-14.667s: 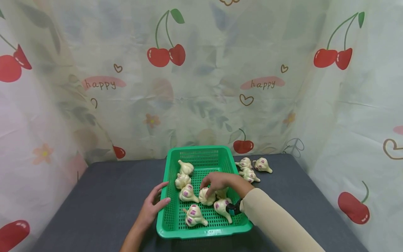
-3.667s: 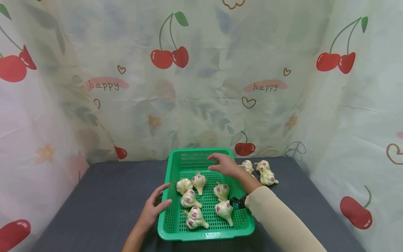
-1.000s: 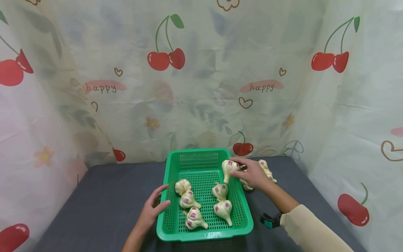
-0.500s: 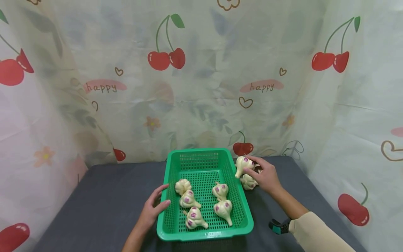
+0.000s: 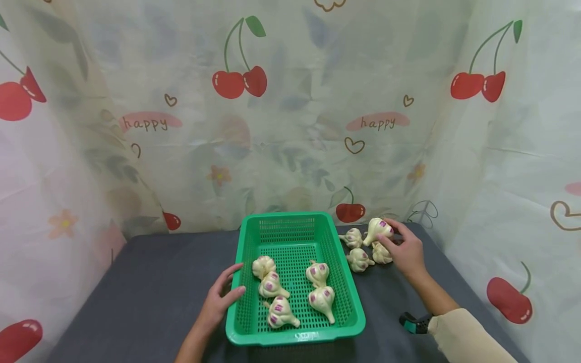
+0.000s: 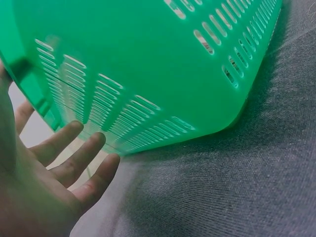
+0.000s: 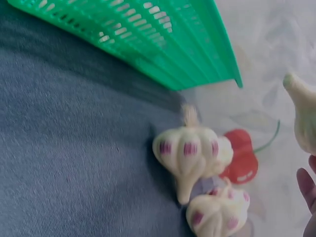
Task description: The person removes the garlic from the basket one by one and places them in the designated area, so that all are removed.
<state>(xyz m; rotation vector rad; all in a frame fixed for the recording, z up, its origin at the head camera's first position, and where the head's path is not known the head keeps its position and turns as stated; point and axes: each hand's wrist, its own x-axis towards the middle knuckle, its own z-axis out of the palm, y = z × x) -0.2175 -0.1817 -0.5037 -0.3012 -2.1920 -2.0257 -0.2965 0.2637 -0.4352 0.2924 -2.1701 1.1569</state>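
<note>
My right hand (image 5: 407,254) pinches a pale garlic bulb (image 5: 378,229) with purple marks between thumb and fingers, raised over the table right of the basket. Close around it lie other bulbs: one by the basket's rim (image 5: 352,238), a garlic bulb (image 5: 358,260) nearer me, and a partly covered garlic bulb (image 5: 382,253) below the held one. The green plastic basket (image 5: 295,339) holds several garlic bulbs, three along its left and two at its right. At the basket's left rim rests my left hand (image 5: 217,298), its fingers (image 6: 81,160) loosely spread outside the wall in the left wrist view.
A dark grey cloth covers the table (image 5: 168,287). Behind and at both sides hangs a pale curtain (image 5: 290,126) printed with cherries. A black band (image 5: 414,323) is on the right wrist, below a beige sleeve (image 5: 467,335).
Over the last second my right hand carries the bulb rightward from above the basket's right rim to over the loose bulbs. Fewer bulbs lie in the basket than earlier. My left hand stays put.
</note>
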